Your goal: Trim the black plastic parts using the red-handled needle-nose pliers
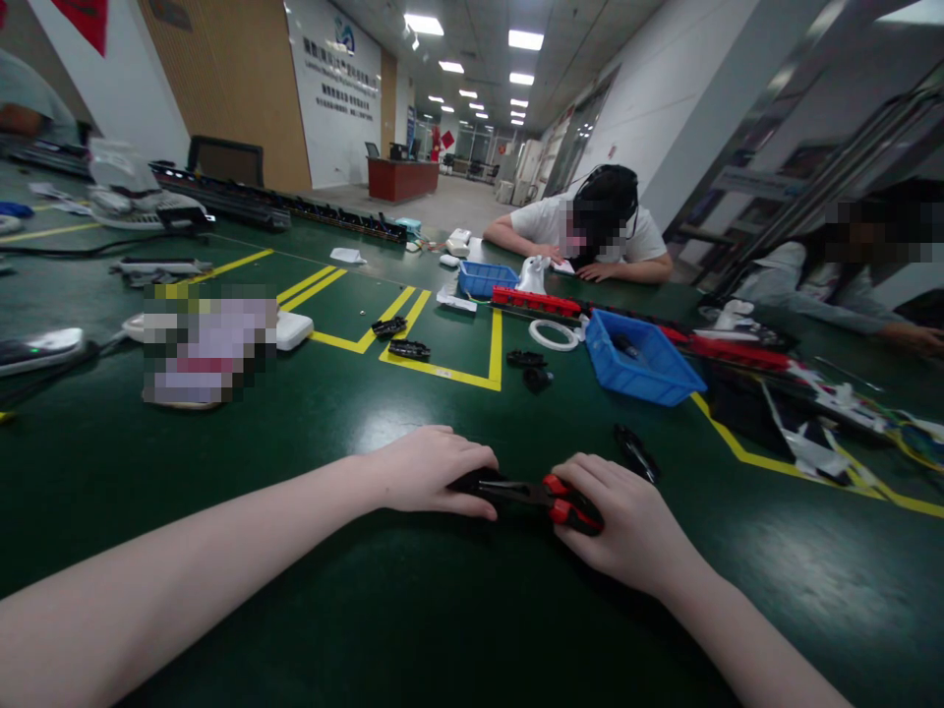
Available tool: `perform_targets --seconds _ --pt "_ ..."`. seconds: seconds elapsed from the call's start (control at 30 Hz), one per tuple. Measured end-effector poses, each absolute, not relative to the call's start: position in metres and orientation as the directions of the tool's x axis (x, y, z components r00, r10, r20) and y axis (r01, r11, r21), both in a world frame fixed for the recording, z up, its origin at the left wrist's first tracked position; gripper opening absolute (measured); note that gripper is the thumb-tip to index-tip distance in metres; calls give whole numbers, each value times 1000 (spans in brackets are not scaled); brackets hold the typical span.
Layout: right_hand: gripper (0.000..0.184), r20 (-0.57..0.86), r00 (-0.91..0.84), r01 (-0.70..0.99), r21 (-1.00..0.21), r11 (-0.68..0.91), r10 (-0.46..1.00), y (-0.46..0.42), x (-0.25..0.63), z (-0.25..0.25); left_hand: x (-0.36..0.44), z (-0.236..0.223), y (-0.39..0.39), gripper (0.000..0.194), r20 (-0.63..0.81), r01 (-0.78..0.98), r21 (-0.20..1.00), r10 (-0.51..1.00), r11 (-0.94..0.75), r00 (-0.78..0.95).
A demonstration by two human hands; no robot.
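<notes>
My right hand (pixel 619 516) is closed round the red and black handles of a pair of long-nose pliers (pixel 527 491). Their jaws point left and reach a small black plastic part (pixel 467 480). My left hand (pixel 435 472) pinches that black part between thumb and fingers, and its palm side is hidden. Whether the jaws grip the part or only touch it, I cannot tell. Just beyond my right hand a long black piece (pixel 635 452) lies on the green tabletop (pixel 331 610).
A blue bin (pixel 641 364) with dark parts stands at the right, beside a white ring (pixel 555 335). Several black parts (pixel 409 349) lie near yellow tape. A smaller blue bin (pixel 487 279) sits farther back. Across the table a person (pixel 601 221) leans over it; another sits at the right.
</notes>
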State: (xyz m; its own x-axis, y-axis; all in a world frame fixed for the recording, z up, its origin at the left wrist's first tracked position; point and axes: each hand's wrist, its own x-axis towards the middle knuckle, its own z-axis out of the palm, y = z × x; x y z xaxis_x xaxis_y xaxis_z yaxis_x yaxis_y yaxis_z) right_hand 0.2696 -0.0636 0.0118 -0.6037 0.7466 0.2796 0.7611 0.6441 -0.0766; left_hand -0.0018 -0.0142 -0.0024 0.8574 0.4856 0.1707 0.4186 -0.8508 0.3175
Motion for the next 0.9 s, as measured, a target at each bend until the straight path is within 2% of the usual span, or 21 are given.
perform_targets --seconds 0.37,0.73,0.9 --pt "24 244 -601 763 -108 637 761 -66 266 13 -2 -2 -14 42 159 421 318 486 -849 859" --pt "26 247 -629 751 -49 658 737 -60 273 16 0 0 -15 45 149 425 297 481 -855 864" --pt "23 300 -647 731 -19 682 701 -58 274 18 -1 0 -15 45 149 434 312 495 -845 856"
